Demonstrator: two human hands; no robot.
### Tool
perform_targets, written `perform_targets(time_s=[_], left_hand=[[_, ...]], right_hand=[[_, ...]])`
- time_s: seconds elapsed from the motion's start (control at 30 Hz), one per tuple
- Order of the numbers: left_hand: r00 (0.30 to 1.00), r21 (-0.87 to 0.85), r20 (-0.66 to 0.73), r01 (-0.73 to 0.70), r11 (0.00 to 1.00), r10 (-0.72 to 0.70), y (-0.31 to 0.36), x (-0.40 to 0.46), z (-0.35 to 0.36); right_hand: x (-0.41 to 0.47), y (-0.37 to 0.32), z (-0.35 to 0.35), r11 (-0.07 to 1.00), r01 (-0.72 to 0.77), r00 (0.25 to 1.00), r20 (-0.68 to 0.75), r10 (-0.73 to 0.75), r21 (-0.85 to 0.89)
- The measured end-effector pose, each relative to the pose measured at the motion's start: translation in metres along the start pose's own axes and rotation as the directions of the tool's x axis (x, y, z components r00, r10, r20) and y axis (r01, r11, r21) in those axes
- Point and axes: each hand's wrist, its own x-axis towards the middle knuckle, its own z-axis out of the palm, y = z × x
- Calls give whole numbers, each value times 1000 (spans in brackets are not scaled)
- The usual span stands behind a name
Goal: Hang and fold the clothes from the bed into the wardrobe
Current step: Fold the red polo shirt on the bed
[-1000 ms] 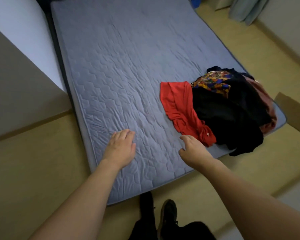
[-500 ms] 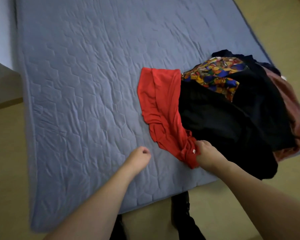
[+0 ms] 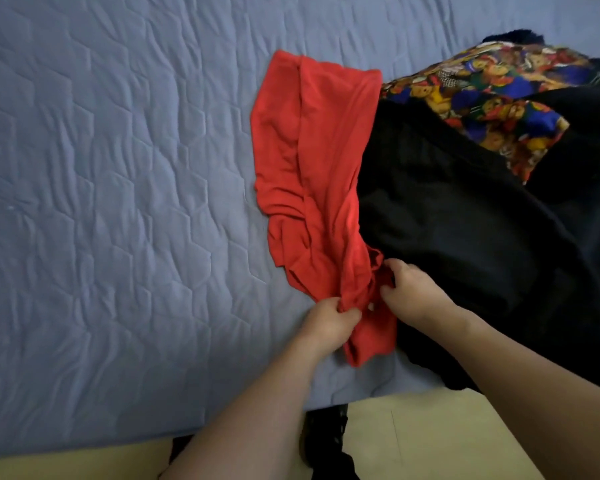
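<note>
Since half a second ago the left hand (image 3: 329,323) has closed in and now pinches the near end of the red garment (image 3: 312,174), joining the right hand (image 3: 409,292), whose fingers also grip it. The garment lies mid-frame on the bed (image 3: 118,202), beside the black clothes (image 3: 465,230) and patterned cloth (image 3: 492,95) at right. Lifting it out looks imminent.

Blue quilted mattress (image 3: 118,202) carries the lot: red garment (image 3: 312,174) flat on it w/ black clothing (image 3: 465,237) beside, partly over its edge (patterned piece (image 3: 492,95) tucked behind). Yellowish floor (image 3: 413,438) below.
</note>
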Motion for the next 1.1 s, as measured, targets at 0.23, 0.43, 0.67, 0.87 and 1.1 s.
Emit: perform_targets(time_s=[0.23, 0.43, 0.67, 0.87, 1.1], left_hand=[[954, 219, -296, 21, 975, 46, -29, -89, -155], [632, 740, -614, 255, 622, 472, -47, -167, -304], [411, -150, -901, 9, 989, -140, -111, -152, -378], [379, 198, -885, -219, 956, 270, -118, -135, -422], [752, -877, -382, -111, 468, -537, -133, -104, -398]], right_hand=[[-25, -90, -13, 964, 112, 949, -262, -176, -242], [-17, -233, 0, 781, 500, 780, -197, -593, -375], [15, -342, 79, 534, 626, 717, 149, -681, -569], [48, -406, 125, 481, 706, 663, 246, -707, -519], [82, -494, 131, 670, 618, 784, 380, -491, -410]])
